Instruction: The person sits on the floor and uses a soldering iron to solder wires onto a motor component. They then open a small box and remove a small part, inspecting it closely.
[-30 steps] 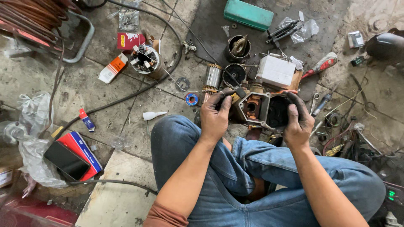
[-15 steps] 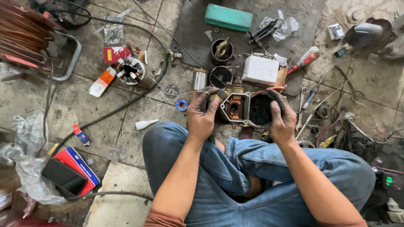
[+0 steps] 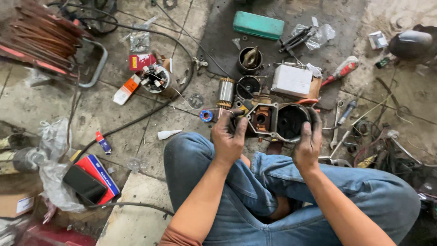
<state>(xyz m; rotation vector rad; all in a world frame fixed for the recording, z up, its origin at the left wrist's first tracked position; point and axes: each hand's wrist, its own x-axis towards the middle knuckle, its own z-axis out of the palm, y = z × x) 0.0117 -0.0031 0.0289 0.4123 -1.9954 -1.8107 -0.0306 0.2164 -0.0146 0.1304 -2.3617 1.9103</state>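
knees: person sits cross-legged in blue jeans (image 3: 291, 200) on a stained concrete floor (image 3: 104, 109); both forearms reach forward over them.
left hand: left hand (image 3: 229, 139) clenched on the left end of the motor housing (image 3: 276, 122); fingers (image 3: 236, 119) curl over the top edge, thumb side toward the body.
right hand: right hand (image 3: 308, 142) grasps the right end of the housing; fingers (image 3: 314, 119) wrap the rim of the round dark bore.
housing: held just above the knees, open face up, clear of the floor. Square grey frame with copper-coloured parts inside on the left, round black cavity on the right.
fingers vs housing: in contact at both ends; the middle of the frame is bare and fully visible between the hands.
step (judgement): looks like inspection or orienting of the opened housing, mid-strip-down; nothing is being fitted right now.
next move (judgement): one hand has to let go to take a part or tool, so the other must carry the housing alone and keep it level.
just beyond housing: wound armature (image 3: 225, 91) upright to the far left of it; blue tape roll (image 3: 206, 115) left of it on the floor.
further beyond: black cup with a metal piece in it (image 3: 250, 59) and white box (image 3: 292, 80) behind the housing; red-handled screwdriver (image 3: 340, 70) far right of it.
farthest: green case (image 3: 258, 25) well beyond the housing; copper wire coil (image 3: 43, 36) far to its left.
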